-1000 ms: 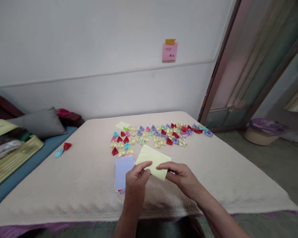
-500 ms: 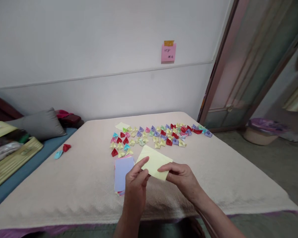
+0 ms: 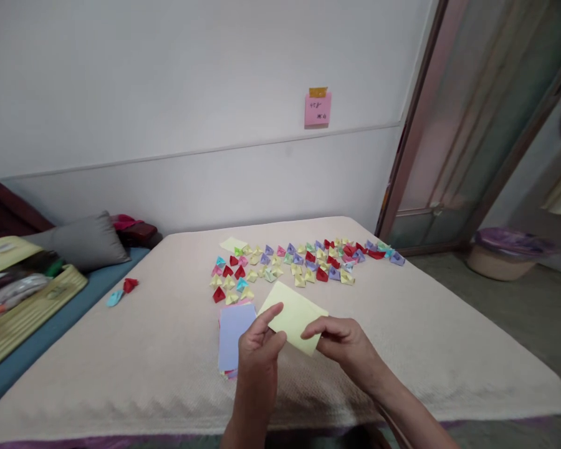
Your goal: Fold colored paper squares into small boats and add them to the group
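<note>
A pale yellow sheet of paper [image 3: 295, 310] is held tilted above the table between both hands. My left hand [image 3: 260, 346] grips its left edge, with the thumb and index finger showing on the near face. My right hand [image 3: 339, 340] pinches its right corner, the fingers behind it hidden. Just left of my left hand lies a stack of coloured paper [image 3: 234, 337], a lavender sheet on top, partly covered by the hand. Beyond the sheet, several folded paper pieces [image 3: 321, 273] in red, yellow, purple, pink and blue stand in uneven rows.
The table [image 3: 425, 349] has a cream cloth. A red folded piece [image 3: 129, 285] and a light blue one [image 3: 115, 298] lie at its left. Another pale yellow sheet [image 3: 232, 244] is at the back. A yellow box [image 3: 32, 318] and grey pillow [image 3: 81, 240] sit left; a tub [image 3: 502, 259] stands right.
The whole scene sits slightly lower in view, as the head has tilted. Both hands keep hold of the yellow sheet, their grip nearly the same, with the right fingers a little more bent.
</note>
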Demonstrator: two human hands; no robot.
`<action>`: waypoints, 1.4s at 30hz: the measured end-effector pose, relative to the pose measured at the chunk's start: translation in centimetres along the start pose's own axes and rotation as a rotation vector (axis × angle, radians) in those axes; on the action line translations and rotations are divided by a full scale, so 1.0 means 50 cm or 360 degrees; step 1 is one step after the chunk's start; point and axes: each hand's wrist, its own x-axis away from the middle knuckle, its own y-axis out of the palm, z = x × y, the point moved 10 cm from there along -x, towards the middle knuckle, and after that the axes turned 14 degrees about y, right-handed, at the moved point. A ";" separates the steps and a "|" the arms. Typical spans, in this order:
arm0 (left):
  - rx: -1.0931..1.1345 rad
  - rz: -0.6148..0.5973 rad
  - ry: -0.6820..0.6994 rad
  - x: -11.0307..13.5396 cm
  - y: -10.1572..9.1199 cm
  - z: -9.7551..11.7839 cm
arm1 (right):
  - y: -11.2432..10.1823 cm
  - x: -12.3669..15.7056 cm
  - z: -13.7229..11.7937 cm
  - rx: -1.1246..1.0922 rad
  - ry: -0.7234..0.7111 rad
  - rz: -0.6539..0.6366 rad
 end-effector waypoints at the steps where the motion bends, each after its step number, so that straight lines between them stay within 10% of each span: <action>1: -0.0051 0.0012 0.0037 -0.001 -0.002 0.006 | -0.001 0.000 0.002 0.0015 0.0013 -0.0004; 16: -0.0633 -0.0228 0.0206 -0.008 -0.012 0.000 | -0.031 -0.006 0.002 -0.0049 0.0042 0.0210; 25: -0.0152 -0.0066 -0.0096 0.003 -0.003 -0.008 | 0.023 0.017 -0.027 0.0095 -0.0040 -0.0238; 42: -0.0740 -0.0158 0.0213 -0.002 -0.003 -0.009 | -0.021 -0.004 0.006 -0.0246 0.0076 0.0296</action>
